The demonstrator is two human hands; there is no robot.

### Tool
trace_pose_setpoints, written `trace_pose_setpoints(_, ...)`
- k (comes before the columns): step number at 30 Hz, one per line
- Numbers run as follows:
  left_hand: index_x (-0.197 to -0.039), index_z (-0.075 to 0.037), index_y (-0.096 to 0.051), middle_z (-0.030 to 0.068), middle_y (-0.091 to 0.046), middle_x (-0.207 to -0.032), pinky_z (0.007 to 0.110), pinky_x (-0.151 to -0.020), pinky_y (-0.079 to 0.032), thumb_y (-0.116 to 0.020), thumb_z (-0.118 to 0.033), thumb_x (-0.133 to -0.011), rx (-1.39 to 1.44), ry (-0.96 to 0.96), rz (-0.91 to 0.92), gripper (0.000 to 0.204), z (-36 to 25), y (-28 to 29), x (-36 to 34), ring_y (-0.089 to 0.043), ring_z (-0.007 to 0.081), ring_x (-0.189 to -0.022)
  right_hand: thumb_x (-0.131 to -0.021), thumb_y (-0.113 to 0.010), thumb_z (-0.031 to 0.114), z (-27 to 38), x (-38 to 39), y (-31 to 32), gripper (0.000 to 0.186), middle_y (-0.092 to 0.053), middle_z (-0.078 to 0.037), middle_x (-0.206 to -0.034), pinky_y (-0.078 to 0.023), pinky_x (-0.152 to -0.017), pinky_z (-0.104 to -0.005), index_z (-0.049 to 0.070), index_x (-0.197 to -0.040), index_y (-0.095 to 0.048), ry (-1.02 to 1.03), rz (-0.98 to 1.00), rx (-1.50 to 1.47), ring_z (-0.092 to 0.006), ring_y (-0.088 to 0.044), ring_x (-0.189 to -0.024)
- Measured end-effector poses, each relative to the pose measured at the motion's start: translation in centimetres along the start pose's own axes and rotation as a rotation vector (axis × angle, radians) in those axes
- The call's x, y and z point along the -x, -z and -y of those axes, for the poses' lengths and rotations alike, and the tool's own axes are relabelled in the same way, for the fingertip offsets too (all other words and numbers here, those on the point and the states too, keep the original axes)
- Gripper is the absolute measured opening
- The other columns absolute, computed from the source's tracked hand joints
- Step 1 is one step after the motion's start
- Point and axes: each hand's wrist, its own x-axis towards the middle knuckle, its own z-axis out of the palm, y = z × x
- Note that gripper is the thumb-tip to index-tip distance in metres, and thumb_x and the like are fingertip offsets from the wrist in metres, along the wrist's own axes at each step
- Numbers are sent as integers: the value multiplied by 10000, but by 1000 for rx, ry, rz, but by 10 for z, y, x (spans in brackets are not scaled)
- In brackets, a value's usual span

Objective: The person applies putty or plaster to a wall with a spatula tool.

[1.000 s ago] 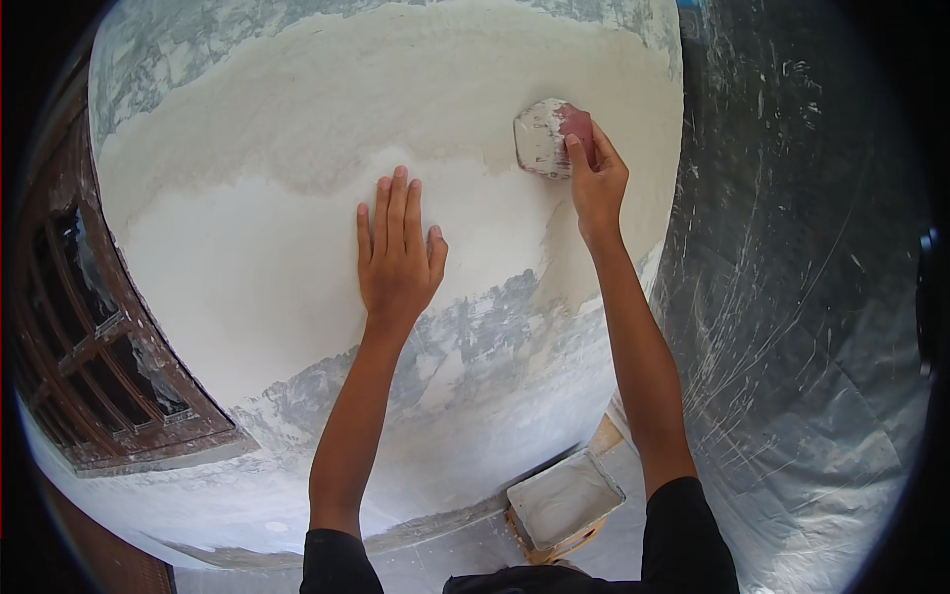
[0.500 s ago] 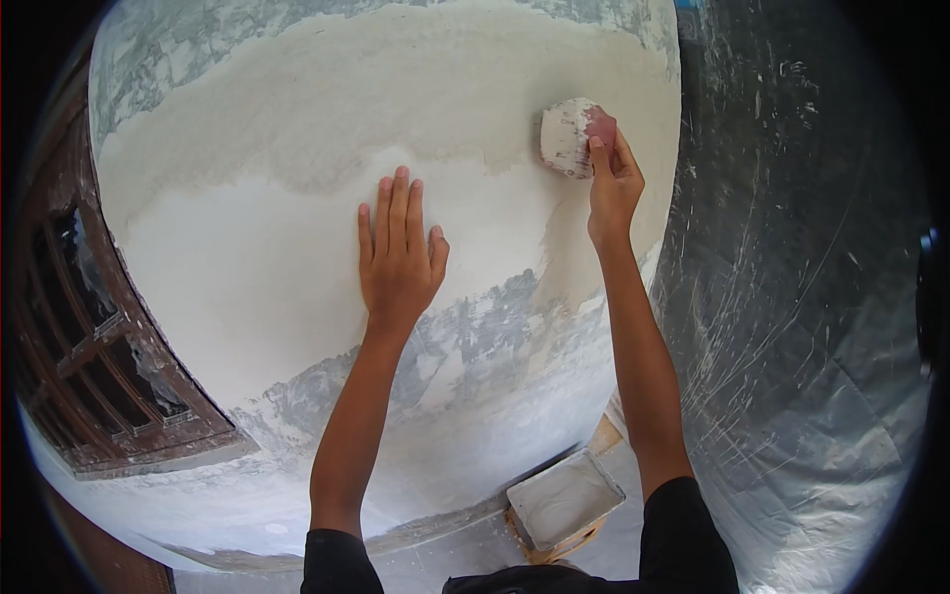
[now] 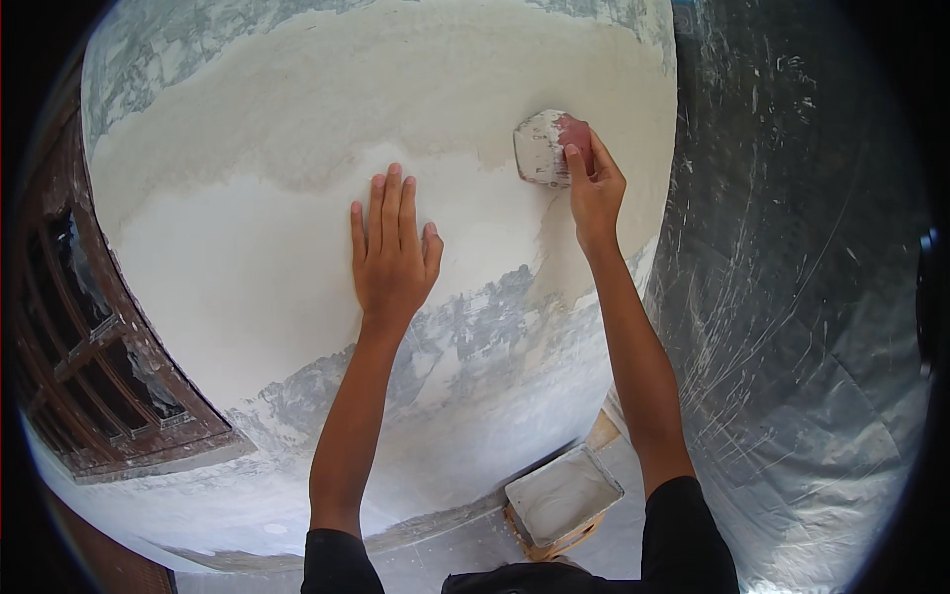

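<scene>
A wall (image 3: 237,247) fills the middle, partly coated in pale plaster, with grey patches above and below the coat. My left hand (image 3: 393,252) lies flat on the white part, its fingers stretched upward and nothing in it. To the right, my right hand (image 3: 597,193) pinches a scraper (image 3: 542,148), a flat piece that is reddish at the held end and crusted with pale plaster over the rest. The scraper is against the wall or very close to it, over the damp-looking beige band.
Below, near the wall's foot, a rectangular tray (image 3: 524,536) of pale paste stands on a wooden support (image 3: 566,547). A brown barred window frame (image 3: 94,342) is set at the left. Dark, splattered plastic sheeting (image 3: 782,327) hangs along the right.
My right hand has moved the scraper left and slightly down along the wall. My left hand stays flat at nearly the same place, with the whole view shifted slightly.
</scene>
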Motion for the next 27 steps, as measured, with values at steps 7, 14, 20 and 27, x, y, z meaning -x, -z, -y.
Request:
trace_pose_setpoints(7,-1431,-33,-488,102,-439,-1551,482,-1208,-260,-581,-169,-911,-3,7,15,545,0,1,3,-376,252,-1461,-950,-708,179,9,13,-2,475,-657,-98,-1138,-451,-980,-295,13,-1379,-590,42,-4,-50,-160,-595,-1056)
trace_pose_setpoints(14,-1432,-36,-487,94,-439,-1551,485,-1209,-256,-580,-170,-913,8,-1,-5,544,-2,-1,0,-376,254,-1461,-987,-626,92,6,-5,20,432,-641,-131,-1301,-480,-989,-285,-81,-1374,-540,-55,-177,-172,-170,-616,-1159)
trace_pose_setpoints(20,-1443,-44,-475,91,-421,-1564,484,-1212,-252,-582,-171,-911,1,6,13,558,3,-1,4,-360,249,-1469,-978,-658,141,11,24,3,470,-636,-127,-1297,-462,-1006,-300,-64,-1385,-541,-48,53,306,-170,-613,-1159)
trace_pose_setpoints(27,-1440,-41,-479,92,-423,-1563,483,-1214,-246,-576,-169,-912,9,10,12,552,0,0,3,-359,247,-1470,-989,-630,101,14,15,5,434,-634,-126,-1295,-472,-1001,-291,-56,-1384,-544,-95,-96,-317,-162,-613,-1156)
